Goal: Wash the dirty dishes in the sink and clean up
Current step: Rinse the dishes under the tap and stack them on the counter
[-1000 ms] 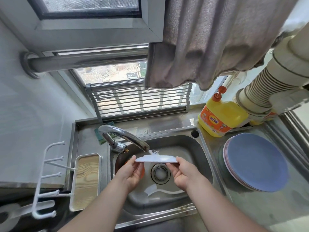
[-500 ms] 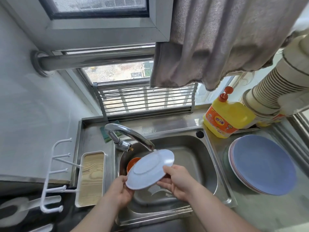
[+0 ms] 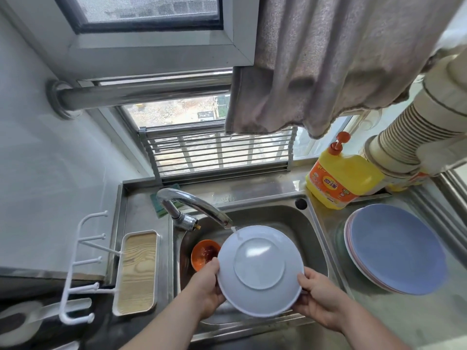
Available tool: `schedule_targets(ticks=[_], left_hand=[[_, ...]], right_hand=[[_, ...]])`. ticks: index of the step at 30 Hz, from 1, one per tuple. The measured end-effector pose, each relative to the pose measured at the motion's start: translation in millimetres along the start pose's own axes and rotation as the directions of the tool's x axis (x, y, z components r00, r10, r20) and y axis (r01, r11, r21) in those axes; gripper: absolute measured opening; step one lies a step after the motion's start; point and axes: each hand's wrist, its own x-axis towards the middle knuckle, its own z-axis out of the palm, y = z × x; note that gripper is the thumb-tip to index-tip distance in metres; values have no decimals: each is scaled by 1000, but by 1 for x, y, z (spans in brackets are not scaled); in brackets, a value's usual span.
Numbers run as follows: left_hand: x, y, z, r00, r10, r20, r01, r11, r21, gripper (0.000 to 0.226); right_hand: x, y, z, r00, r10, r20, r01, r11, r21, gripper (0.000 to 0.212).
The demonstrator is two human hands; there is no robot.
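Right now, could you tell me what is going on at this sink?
A person holds a white plate by its rim, left hand and right hand, rinsing its underside under the running tap. An orange bowl with red residue waits in the sink. Stacked plates sit on the right.

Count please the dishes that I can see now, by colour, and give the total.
White plate, held over the sink: 1
Orange bowl, in the sink: 1
Blue plate, top of the stack on the counter: 1
Pink plates under it, edges only: at least 1, exact number unclear
Total: at least 4
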Motion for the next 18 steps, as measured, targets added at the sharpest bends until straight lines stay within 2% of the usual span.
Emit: schedule_targets(ticks=[6, 10, 12, 15, 18], left_hand=[[-1, 13, 32, 998, 26, 61, -26, 1000, -3, 32], [6, 28, 44, 998, 27, 51, -21, 993, -116, 30], [7, 36, 47, 999, 27, 47, -17, 981, -194, 30], [13, 44, 42, 999, 37, -15, -40, 954, -298, 27], [24, 46, 28, 991, 31, -134, -77, 934, -350, 36]], right_hand=[[9, -3, -9, 988, 7, -156, 16, 989, 147, 26], [13, -9, -3, 978, 50, -202, 13, 953, 302, 23], [16, -14, 2, 978, 42, -204, 26, 947, 320, 21], [22, -21, 15, 980, 1, -199, 58, 955, 290, 19], [25, -29, 34, 986, -24, -163, 68, 960, 270, 24]])
